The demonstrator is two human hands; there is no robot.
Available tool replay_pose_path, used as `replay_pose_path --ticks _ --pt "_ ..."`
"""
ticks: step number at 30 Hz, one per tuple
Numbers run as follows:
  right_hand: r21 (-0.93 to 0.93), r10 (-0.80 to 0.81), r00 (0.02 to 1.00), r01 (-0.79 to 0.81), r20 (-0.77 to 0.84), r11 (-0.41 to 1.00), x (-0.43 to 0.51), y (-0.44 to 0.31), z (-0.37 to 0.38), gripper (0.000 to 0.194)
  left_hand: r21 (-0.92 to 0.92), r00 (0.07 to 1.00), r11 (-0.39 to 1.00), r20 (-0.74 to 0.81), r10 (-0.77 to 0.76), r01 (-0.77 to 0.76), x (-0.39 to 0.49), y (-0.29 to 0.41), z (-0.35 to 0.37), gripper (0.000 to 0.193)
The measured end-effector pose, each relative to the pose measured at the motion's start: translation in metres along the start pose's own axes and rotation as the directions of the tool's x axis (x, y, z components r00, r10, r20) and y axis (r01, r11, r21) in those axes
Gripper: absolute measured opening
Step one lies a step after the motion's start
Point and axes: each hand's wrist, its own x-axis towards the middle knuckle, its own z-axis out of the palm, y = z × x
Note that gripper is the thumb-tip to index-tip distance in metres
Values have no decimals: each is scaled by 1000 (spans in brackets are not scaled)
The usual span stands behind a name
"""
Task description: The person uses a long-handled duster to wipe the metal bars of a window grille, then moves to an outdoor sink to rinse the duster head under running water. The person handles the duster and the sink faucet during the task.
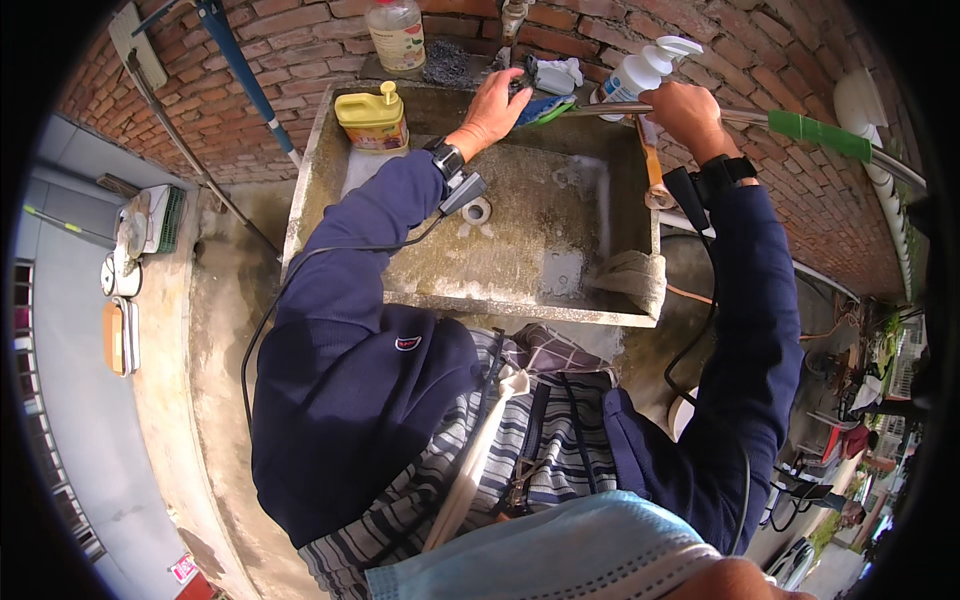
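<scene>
My right hand (682, 112) is closed around the metal pole (742, 118) of a long-handled cleaning tool, which has green tape (819, 136) farther along it. Its blue and green head (546, 110) rests over the back of a concrete sink (480, 306). My left hand (491, 112) reaches above the sink's back edge, just left of that head and below a metal tap (514, 19). Its thumb and fingers are apart, and I see nothing held in them. A drain hole (475, 211) shows in the wet basin floor.
A yellow jug (371, 118) stands in the basin's back left corner. Along the back ledge are a clear plastic jar (395, 37), a dark scouring pad (448, 62) and a white pump bottle (634, 75). An orange-handled brush (651, 161) hangs at the right rim; a cloth (637, 277) drapes the near corner.
</scene>
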Motion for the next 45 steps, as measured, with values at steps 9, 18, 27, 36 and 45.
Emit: replay_pose_path --ticks 9,18,27,36,45 --pt "-84 -156 972 143 -176 986 47 -7 -22 21 11 973 992 -200 -118 123 -44 -3 50 35" --pt "-316 -226 970 186 -94 930 73 -32 -35 23 -92 872 963 -410 -269 254 -61 6 69 32" --pt "-311 -237 964 189 -124 931 74 -45 -39 24 -147 806 947 -497 -321 286 -70 10 91 36" --pt "-231 -187 976 158 -110 960 47 -38 -17 16 -128 896 958 -342 -284 255 -83 5 93 39" --pt "-23 -91 991 89 -98 996 18 -37 19 20 110 920 917 -131 -369 384 -77 4 99 50"
